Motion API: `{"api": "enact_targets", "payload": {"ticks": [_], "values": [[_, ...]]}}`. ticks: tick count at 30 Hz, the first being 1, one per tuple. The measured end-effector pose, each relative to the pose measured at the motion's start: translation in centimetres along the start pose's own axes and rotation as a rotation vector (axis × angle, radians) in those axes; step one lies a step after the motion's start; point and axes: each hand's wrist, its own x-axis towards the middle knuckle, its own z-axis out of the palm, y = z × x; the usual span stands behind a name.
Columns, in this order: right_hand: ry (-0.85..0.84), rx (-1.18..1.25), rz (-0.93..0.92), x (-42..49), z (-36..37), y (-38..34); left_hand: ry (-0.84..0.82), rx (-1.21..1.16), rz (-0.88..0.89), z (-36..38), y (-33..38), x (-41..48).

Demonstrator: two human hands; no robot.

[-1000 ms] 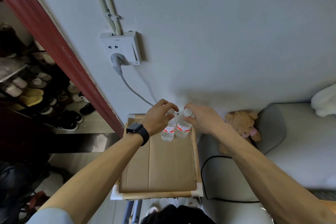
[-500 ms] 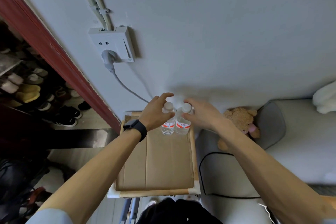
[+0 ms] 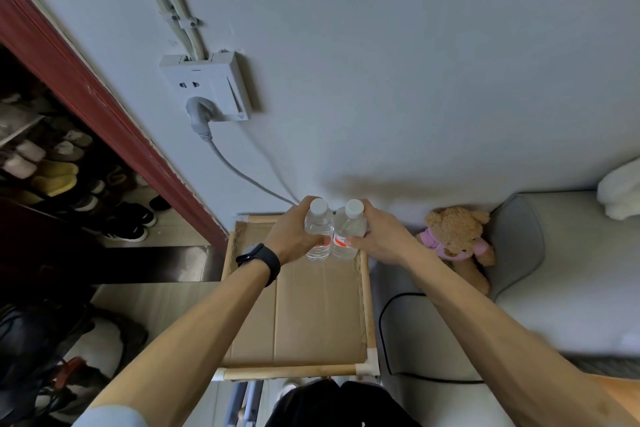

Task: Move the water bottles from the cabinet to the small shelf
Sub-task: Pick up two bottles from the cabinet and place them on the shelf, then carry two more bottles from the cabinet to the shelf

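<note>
**Two bottles, one in each hand, at the far end of the small shelf**

A pale wall takes up most of the view, with a grey cushioned seat off to the right. Squeezed in beside the seat is the small shelf, a wooden frame with cardboard laid across the top. A rack of shoes sits way off left. A teddy bear in pink slumps on the seat near the shelf's far corner. The person's left hand curls round the left water bottle, and the right hand grips the right water bottle. Both bottles are upright, touching each other, white caps up, at the shelf's wall end. Can't tell if their bases actually rest on the cardboard. A black watch is on the left wrist.
</note>
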Motion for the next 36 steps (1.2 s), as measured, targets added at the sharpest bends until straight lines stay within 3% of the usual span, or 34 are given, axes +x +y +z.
{"api": "enact_targets", "payload": {"ticks": [9, 15, 19, 23, 30, 36], "values": [[-0.011, 0.021, 0.008, -0.3, 0.2, -0.3, 0.008, -0.035, -0.051, 0.3, -0.7, -0.2], [-0.024, 0.135, 0.131, -1.5, 0.1, 0.2, -0.006, -0.023, -0.165, 0.1, -1.1, -1.0], [0.008, 0.220, 0.104, -4.9, 0.1, -0.7, -0.033, -0.027, -0.215, 0.3, -2.1, -3.3], [0.104, 0.070, 0.156, -8.4, 2.2, -0.2, -0.081, 0.090, -0.267, 1.3, -5.0, -7.4], [-0.066, -0.189, -0.078, -12.1, 7.7, 0.0, -0.033, 0.334, -0.332, 1.9, -11.7, -17.0], [-0.211, -0.376, -0.431, -10.3, 11.9, -5.7, 0.197, 0.394, -0.552, 0.4, -14.7, -27.7]]}}
